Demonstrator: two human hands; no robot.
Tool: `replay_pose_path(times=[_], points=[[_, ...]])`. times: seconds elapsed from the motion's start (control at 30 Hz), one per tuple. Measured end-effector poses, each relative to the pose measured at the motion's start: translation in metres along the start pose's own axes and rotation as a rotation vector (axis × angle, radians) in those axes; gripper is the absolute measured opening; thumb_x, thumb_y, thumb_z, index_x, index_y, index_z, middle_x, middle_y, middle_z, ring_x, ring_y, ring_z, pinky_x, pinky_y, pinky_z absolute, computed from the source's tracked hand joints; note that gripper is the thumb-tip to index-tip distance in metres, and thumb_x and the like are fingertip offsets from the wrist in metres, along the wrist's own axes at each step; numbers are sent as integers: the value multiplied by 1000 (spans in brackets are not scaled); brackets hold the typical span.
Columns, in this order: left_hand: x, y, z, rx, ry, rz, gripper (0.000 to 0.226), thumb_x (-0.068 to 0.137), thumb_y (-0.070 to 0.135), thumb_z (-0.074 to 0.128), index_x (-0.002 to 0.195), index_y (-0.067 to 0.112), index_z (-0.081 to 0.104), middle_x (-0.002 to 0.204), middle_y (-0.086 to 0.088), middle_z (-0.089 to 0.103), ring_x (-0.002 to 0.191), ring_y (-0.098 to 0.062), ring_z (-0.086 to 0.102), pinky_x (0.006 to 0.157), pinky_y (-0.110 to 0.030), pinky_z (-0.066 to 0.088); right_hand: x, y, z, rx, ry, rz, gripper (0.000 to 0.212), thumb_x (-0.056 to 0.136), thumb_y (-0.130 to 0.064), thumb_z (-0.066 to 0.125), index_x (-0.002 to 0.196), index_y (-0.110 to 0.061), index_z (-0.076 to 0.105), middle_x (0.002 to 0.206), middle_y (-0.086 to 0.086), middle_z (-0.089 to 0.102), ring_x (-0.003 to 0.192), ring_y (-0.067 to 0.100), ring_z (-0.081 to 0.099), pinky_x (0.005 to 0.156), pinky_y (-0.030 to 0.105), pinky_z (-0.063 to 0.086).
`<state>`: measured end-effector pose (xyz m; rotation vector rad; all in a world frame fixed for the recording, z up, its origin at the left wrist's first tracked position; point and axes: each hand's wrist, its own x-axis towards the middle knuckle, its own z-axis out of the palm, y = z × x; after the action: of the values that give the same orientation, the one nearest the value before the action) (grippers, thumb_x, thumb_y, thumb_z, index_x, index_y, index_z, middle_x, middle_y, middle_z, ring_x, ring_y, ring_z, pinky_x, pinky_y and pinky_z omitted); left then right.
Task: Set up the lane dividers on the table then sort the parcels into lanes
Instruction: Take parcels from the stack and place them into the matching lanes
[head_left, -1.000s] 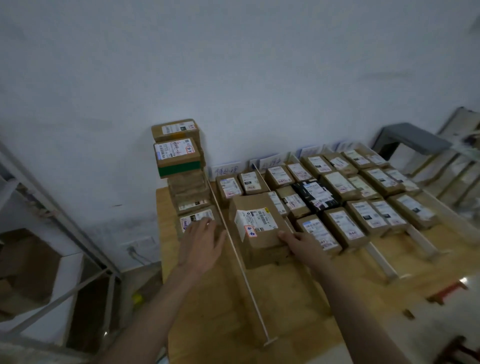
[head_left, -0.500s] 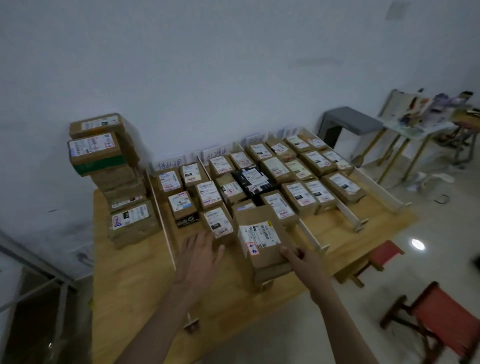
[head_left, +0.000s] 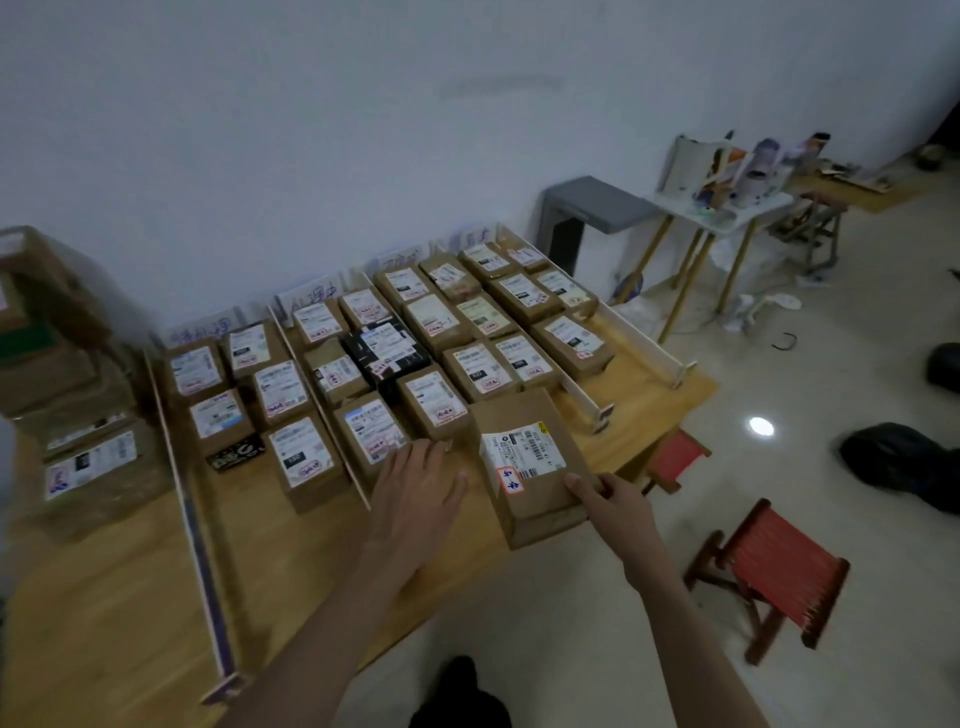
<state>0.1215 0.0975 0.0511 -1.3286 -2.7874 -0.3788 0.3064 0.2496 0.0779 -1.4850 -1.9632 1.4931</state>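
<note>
Lower centre: left hand (head_left: 415, 486), flat and holding nothing, has left the far-left stack for the wooden table (head_left: 130, 597). Right of it, right hand (head_left: 613, 501) still grips large brown labelled cardboard parcel (head_left: 524, 462), now carried rightward toward a right-hand lane; not yet placed.

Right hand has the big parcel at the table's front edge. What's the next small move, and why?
Probably slide the large parcel forward into the open front of its lane. The right hand grips its near corner while it overhangs the table edge, behind the rows of sorted parcels. The left hand lies open beside it.
</note>
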Motion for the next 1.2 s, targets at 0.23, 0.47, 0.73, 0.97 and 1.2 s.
replay_pose_path(times=[0.23,0.47,0.73,0.97,1.2], points=[[78,48,33,-55,-25,33,54,100,52,32,136,17,51,138,-1,52,132,-19,43,118,-39,27,79,2,-43,7,41,3,31,93,-39,62,104,-10,67,95,9,67,77,16,59,61,28,46],[170,82,63,-36,-72,12,53,100,49,38,139,14,47,141,-5,50,133,-22,43,117,-39,25,185,-23,-80,-17,67,26,29,94,-43,59,102,-15,62,97,3,64,89,19,60,79,37,52],[254,120,91,-67,-101,-27,55,98,51,37,137,14,50,138,-5,53,131,-24,46,117,-42,30,277,-35,-118,-11,105,33,26,94,-41,58,101,-16,61,91,1,63,80,19,59,72,41,53],[299,156,112,-68,-109,-55,55,99,49,35,136,12,52,136,-4,53,129,-22,46,115,-39,32,349,-32,-154,-46,78,41,24,97,-36,56,112,-18,58,92,-8,60,84,8,56,66,25,46],[342,201,152,-27,-200,-221,57,100,50,33,141,14,48,140,-4,52,131,-20,45,117,-39,29,449,-29,-177,-154,-27,-12,33,96,-39,57,113,-12,61,93,-1,63,85,17,59,72,35,49]])
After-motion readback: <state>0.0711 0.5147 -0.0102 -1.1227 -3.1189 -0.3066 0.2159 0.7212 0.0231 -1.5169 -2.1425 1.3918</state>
